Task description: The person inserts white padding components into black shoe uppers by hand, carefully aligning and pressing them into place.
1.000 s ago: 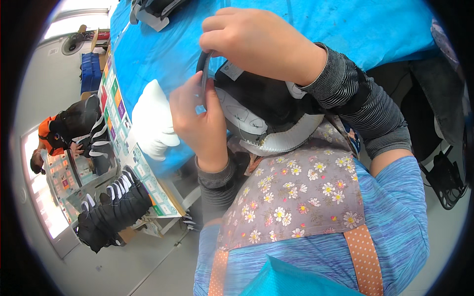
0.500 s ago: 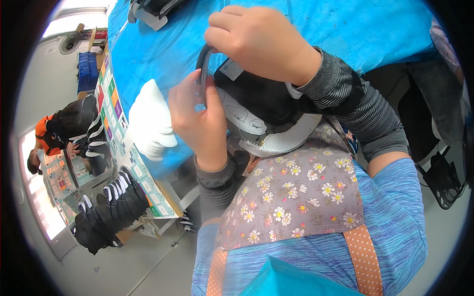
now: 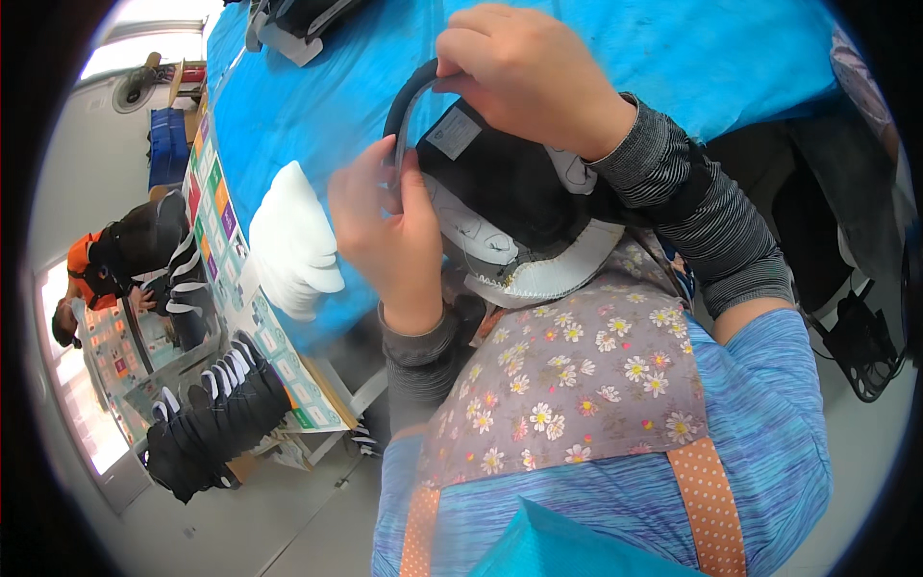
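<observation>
In front of my apron I have a black shoe upper, with a pale label on its black inner part and a whitish stitched strip curving along its near edge. My left hand pinches the left part of its dark padded collar between thumb and fingers. Farther along that rim my right hand closes on the collar, knuckles upward. The curved stretch between my hands stands raised above the rest of the piece. Part of the upper is hidden behind my right wrist.
A stack of white sole-shaped pieces lies left on the blue-covered table. Another black-and-white shoe piece sits at the far edge. Lower left are several black uppers in a row. A co-worker in orange is at the left.
My right hand has moved to the right along the collar, so a longer curve of rim shows between my hands. The label is more exposed. My left hand keeps its place.
</observation>
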`<state>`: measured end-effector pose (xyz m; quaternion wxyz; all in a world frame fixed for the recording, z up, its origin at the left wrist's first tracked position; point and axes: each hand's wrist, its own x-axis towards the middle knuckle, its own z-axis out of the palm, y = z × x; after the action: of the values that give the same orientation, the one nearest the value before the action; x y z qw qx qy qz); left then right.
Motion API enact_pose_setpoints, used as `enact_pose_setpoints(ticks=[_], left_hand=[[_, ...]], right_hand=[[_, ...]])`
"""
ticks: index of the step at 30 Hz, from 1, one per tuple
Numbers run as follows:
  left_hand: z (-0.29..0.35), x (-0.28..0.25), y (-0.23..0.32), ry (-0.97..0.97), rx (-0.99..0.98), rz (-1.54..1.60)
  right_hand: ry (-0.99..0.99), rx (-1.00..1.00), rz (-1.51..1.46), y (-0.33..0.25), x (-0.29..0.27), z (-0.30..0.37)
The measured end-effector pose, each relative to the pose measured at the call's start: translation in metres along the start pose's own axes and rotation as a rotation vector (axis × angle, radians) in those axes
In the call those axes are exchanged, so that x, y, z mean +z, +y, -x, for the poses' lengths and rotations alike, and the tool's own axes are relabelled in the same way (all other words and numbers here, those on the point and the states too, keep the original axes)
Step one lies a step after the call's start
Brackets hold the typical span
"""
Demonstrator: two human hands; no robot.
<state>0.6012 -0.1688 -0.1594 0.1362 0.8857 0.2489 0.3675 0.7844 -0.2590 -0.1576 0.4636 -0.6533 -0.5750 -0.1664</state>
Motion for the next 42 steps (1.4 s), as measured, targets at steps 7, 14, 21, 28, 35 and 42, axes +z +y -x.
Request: enact_pose_setpoints(ticks=[7,14,21,28,35,42], left_hand=[[0.0,-0.001,0.006,-0.001,-0.096,0.1],[0.0,0.0,0.002,-0.007,-0.066,0.049],[0.001,0.0,0.002,-0.002,-0.087,0.092],[0.0,0.0,0.007,-0.004,-0.15,0.139],[0.004,0.0,0.001,-0.004,-0.125,0.121],[0.008,0.0,-0.001,0.023,-0.098,0.123]], right_hand=[[-0.09,0.093,-0.066,0.006,-0.021,0.005],[-0.05,0.089,-0.054,0.011,-0.012,0.008],[-0.11,0.271,-0.154,0.012,-0.032,0.014],[-0.028,0.146,-0.04,0.014,-0.026,0.02],[-0.034,0.038,0.109,0.018,-0.029,0.032],[0.009,0.096,0.098,0.015,-0.023,0.035]])
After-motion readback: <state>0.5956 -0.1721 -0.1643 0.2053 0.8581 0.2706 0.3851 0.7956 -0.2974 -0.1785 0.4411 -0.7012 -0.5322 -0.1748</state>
